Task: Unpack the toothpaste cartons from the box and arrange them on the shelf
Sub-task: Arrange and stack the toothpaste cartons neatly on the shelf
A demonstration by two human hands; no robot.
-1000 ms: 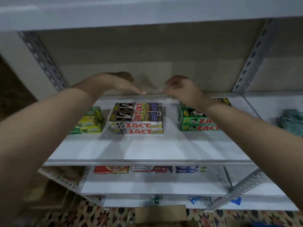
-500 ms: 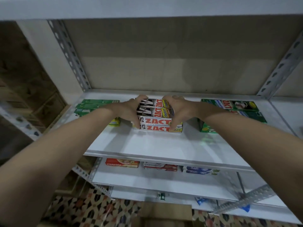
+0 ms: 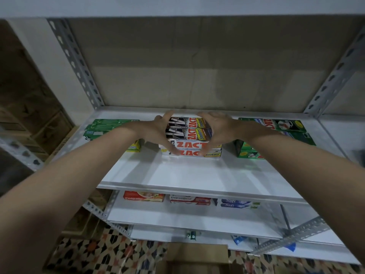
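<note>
A stack of white and black Zact toothpaste cartons (image 3: 190, 133) sits at the middle back of the white shelf (image 3: 187, 175). My left hand (image 3: 157, 133) wraps the stack's left end, thumb on the front and fingers over the top rear. On the right end my right hand (image 3: 219, 131) does the same, so the stack is held between both hands. Green cartons (image 3: 104, 127) lie to the left with a yellow carton (image 3: 134, 147) at their front. Green Zact cartons (image 3: 280, 128) lie to the right.
The lower shelf carries a Colgate carton (image 3: 144, 196), a Pepsodent carton (image 3: 189, 200) and Safi cartons (image 3: 237, 203). Perforated metal uprights (image 3: 77, 62) frame the bay. A brown cardboard box (image 3: 197, 258) sits on the patterned floor below. The shelf's front half is bare.
Both hands came down from above the stack and closed on the ends of the Zact cartons. They have stayed there over the last half second.
</note>
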